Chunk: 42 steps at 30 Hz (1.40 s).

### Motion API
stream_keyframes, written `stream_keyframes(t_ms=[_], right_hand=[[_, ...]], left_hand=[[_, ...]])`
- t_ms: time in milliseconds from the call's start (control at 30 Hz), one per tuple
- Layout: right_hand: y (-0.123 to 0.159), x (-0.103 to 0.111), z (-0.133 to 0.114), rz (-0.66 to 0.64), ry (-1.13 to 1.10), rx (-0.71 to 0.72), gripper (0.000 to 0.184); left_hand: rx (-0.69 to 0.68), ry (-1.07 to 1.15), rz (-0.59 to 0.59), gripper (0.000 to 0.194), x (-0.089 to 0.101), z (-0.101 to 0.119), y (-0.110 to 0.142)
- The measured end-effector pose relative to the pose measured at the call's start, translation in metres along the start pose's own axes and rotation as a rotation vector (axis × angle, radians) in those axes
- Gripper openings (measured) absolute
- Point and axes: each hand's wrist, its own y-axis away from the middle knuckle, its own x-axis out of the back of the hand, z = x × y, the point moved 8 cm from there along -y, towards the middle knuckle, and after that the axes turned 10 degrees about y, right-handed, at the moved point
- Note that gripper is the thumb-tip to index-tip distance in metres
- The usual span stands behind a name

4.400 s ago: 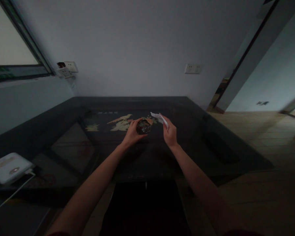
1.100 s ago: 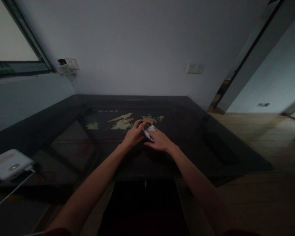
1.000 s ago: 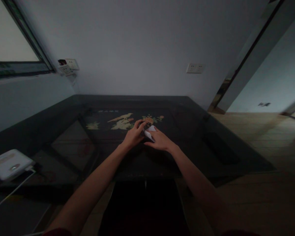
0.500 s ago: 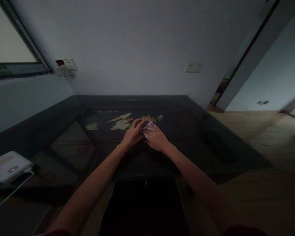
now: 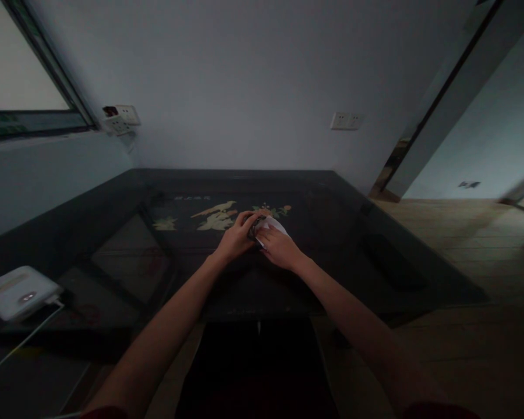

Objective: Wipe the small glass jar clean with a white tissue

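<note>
My left hand (image 5: pixel 237 237) is closed around a small dark object (image 5: pixel 252 227) with a thin black edge, perhaps a pair of glasses; too little of it shows to be sure. My right hand (image 5: pixel 279 247) presses a thin white sheet (image 5: pixel 276 223), a tissue or cloth, against the right side of that object. Both hands meet just above the middle of the dark tabletop (image 5: pixel 332 256). The fingers hide much of what they grip.
A white box-shaped device (image 5: pixel 21 292) with a white cable (image 5: pixel 24 343) sits at the table's left edge. On the right side lies a long dark case (image 5: pixel 393 262). Wall sockets (image 5: pixel 346 121) are behind the table, and a dark chair seat (image 5: pixel 253 366) is nearest me.
The white sheet has shifted and now spreads out more above my right hand, whose fingers have moved a little on the dark object. My left hand keeps its grip.
</note>
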Motion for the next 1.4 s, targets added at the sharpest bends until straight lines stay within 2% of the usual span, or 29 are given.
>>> stream_keyframes(t_ms=[100,200,300,367,433,533,633,700,800,900,1000,1067,1233,1400], right_hand=[[0.000,0.000,0.002,0.001,-0.152,-0.046,0.045],[0.000,-0.001,0.009,0.044,-0.443,-0.163,0.047],[-0.001,-0.001,0.011,0.120,-0.717,-0.203,0.050],[-0.002,0.001,0.010,0.160,-0.783,-0.194,0.051],[-0.002,0.002,0.010,0.179,-0.722,-0.193,0.048],[-0.001,0.005,0.011,0.195,-0.485,-0.175,0.047],[-0.001,0.009,0.007,0.208,-0.267,-0.060,0.052],[-0.001,0.011,0.006,0.210,-0.160,0.010,0.049],[-0.002,0.014,0.009,0.190,-0.024,0.050,0.036],[0.000,0.017,0.010,0.176,0.067,0.074,0.025],[0.005,0.023,0.009,0.203,0.066,0.066,0.021],[0.008,0.029,0.008,0.247,0.020,0.045,0.021],[0.011,0.042,0.008,0.372,-0.141,-0.099,0.023],[0.010,0.035,0.008,0.374,-0.261,-0.180,0.030]], left_hand=[[-0.017,-0.044,-0.023,0.070,-0.001,0.003,0.002],[-0.033,-0.057,-0.022,0.073,0.000,0.006,0.004],[-0.042,0.005,0.025,0.075,0.003,0.006,0.005],[-0.053,0.073,0.075,0.075,0.005,0.006,0.005],[-0.063,0.137,0.115,0.075,0.007,0.005,0.004],[-0.075,0.197,0.131,0.071,0.007,0.005,0.002],[-0.087,0.243,0.147,0.066,0.011,0.006,-0.002],[-0.087,0.275,0.145,0.065,0.013,0.005,-0.005],[-0.073,0.364,0.084,0.069,0.012,0.001,-0.009],[-0.006,0.577,-0.010,0.088,0.005,-0.006,-0.009],[0.101,0.792,-0.106,0.104,-0.002,-0.010,-0.006],[0.131,0.905,-0.143,0.102,-0.005,-0.009,-0.004],[0.158,1.128,-0.097,0.083,-0.005,-0.007,-0.003],[0.114,1.126,-0.030,0.089,-0.006,-0.006,-0.005]])
